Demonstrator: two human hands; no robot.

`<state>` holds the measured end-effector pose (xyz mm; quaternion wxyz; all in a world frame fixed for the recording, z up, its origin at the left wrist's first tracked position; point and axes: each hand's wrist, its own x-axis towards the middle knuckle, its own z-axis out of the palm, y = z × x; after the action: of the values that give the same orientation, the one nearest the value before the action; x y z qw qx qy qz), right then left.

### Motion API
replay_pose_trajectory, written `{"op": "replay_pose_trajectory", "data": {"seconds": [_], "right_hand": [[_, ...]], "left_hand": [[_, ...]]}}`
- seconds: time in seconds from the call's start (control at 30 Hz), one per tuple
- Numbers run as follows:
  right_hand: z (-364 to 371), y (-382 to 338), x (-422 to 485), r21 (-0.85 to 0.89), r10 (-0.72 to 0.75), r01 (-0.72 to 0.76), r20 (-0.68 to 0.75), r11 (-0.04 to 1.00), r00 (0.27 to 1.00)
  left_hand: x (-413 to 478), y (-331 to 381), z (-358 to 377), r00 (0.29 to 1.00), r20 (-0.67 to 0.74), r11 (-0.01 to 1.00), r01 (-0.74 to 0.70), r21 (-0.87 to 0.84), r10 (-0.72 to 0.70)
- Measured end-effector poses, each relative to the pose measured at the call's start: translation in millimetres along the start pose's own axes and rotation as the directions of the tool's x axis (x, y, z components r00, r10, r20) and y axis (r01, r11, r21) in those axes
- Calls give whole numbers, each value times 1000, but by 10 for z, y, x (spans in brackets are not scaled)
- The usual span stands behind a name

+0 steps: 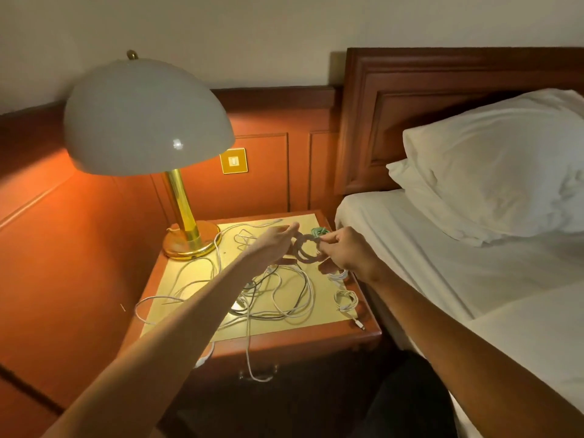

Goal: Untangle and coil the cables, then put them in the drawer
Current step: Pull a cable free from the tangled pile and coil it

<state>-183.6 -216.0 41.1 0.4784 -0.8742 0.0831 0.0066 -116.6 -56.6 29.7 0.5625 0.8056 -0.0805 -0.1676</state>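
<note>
A grey cable (304,251) wound into small loops hangs between both hands above the nightstand (284,338). My left hand (274,240) pinches its left side with fingers stretched forward. My right hand (346,248) grips the loops on the right side. A loose tangle of white and dark cables (278,298) spreads over the top, one end hanging over the front edge. Two small white coils (346,300) lie near the right edge. A green coil (319,231) sits at the back right. The drawer handle (257,371) shows dimly below.
A brass lamp (186,229) with a white dome shade stands at the back left of the nightstand. A bed (442,263) with white sheets and pillow lies close on the right. Wood panelling with a wall switch (233,160) runs behind.
</note>
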Motion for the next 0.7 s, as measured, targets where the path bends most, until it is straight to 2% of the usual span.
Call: {"op": "replay_pose_trajectory", "data": {"seconds": [0.07, 0.1, 0.17, 0.2, 0.37, 0.47, 0.5, 0.7], "right_hand": [[-12, 214, 49, -100, 55, -54, 11, 994, 998], [1, 315, 71, -159, 70, -68, 10, 985, 997], [43, 500, 101, -283, 86, -76, 25, 956, 996], [70, 567, 105, -332, 92, -75, 36, 940, 995], [265, 750, 148, -480, 61, -27, 55, 877, 997], [444, 832, 220, -565, 59, 11, 107, 825, 993], [502, 843, 232, -582, 53, 21, 109, 813, 993], [676, 785, 204, -680, 58, 73, 168, 730, 984]], "left_hand": [[-19, -317, 114, 1000, 28, 968, 5, 250, -12], [-19, -509, 159, 997, 76, 892, -44, 449, 11], [-51, -837, 220, 976, 212, 645, -189, 740, 43], [-61, -957, 233, 966, 251, 552, -245, 797, 66], [-93, -1009, 155, 901, 309, 334, -404, 852, 303], [-34, -960, 54, 868, 281, 195, -384, 902, 409], [-22, -934, 19, 858, 243, 202, -364, 909, 453], [111, -590, -301, 824, -30, 493, -309, 813, 566]]}}
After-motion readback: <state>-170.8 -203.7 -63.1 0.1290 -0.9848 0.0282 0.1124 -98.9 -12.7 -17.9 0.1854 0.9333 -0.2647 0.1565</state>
